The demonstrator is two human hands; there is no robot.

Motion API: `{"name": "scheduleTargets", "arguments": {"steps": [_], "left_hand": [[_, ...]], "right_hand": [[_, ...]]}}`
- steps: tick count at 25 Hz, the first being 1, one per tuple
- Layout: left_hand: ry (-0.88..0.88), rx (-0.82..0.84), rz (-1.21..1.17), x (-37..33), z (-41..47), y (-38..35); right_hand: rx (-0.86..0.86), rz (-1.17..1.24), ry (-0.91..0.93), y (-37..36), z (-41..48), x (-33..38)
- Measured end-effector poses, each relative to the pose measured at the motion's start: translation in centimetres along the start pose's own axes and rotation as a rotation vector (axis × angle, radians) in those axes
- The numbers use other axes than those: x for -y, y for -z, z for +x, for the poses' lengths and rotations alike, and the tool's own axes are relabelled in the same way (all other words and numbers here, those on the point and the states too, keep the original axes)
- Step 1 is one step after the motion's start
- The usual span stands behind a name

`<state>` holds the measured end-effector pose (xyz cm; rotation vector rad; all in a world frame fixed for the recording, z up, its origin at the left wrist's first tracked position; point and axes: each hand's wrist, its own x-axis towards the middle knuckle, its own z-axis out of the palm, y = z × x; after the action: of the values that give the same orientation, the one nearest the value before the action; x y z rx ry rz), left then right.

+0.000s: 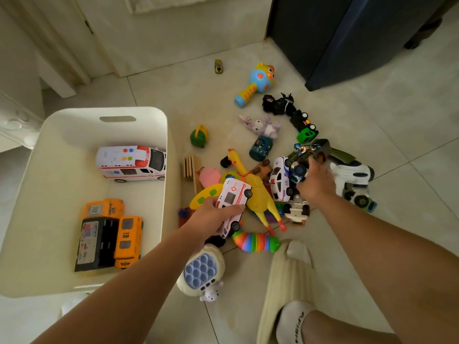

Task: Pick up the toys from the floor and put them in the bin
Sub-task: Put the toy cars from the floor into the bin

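A white bin (171,150) stands on the floor at the left. Inside lie a large ambulance (131,163), an orange bus (129,240) and a black-and-orange truck (99,234). My left hand (211,217) grips a small white ambulance (233,202) just right of the bin's rim, above the toy pile. My right hand (316,181) reaches into the pile and closes on a blue toy car (298,171), with a green vehicle (320,150) at its fingertips. A yellow rubber chicken (258,192), a white police car (279,178) and a rainbow slug (255,242) lie between my hands.
More toys are scattered on the tile: a blue-yellow microphone toy (258,83), a black motorcycle (278,105), a green car (308,134), a plush bunny (263,125), a white robot vehicle (352,180), a pop-it game (201,271). My slippered foot (290,266) is below; a dark cabinet (347,36) stands behind.
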<state>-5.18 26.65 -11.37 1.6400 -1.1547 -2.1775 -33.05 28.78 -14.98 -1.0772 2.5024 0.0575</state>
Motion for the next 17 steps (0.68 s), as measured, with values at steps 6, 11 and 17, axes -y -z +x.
{"name": "scheduleTargets", "arguments": {"steps": [6,11,17], "left_hand": [[0.003,0.006,0.0,-0.4,0.9,-0.4],[-0.029,-0.001,-0.029,-1.6,-0.3,-1.3],[0.005,0.159,-0.387,-3.4,-2.9,-2.3]], "right_hand": [[-0.045,-0.1,-0.031,-0.4,-0.3,-0.8],[-0.142,0.09,-0.086,0.5,-1.6,-1.8],[0.097,1.138,-0.273,5.2,-6.0,0.4]]}}
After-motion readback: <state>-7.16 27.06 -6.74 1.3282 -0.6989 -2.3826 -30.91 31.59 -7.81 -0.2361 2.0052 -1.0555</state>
